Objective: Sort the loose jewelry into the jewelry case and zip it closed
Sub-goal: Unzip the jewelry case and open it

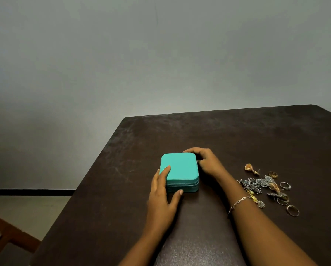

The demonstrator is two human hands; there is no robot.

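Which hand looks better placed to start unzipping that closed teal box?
Probably the right hand: its fingers curl around the jewelry case's far right corner, by the zipper seam, while the left hand lies flat, steadying the near left side.

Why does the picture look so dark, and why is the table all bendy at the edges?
In the head view, the light is dim and soft, so the dark table swallows detail while the teal jewelry case stands out; a pale sheen lies on the tabletop near the bottom edge. The wide-angle lens bends the table's edges. The loose jewelry looks small and slightly smeared, and both hands are sharp enough.
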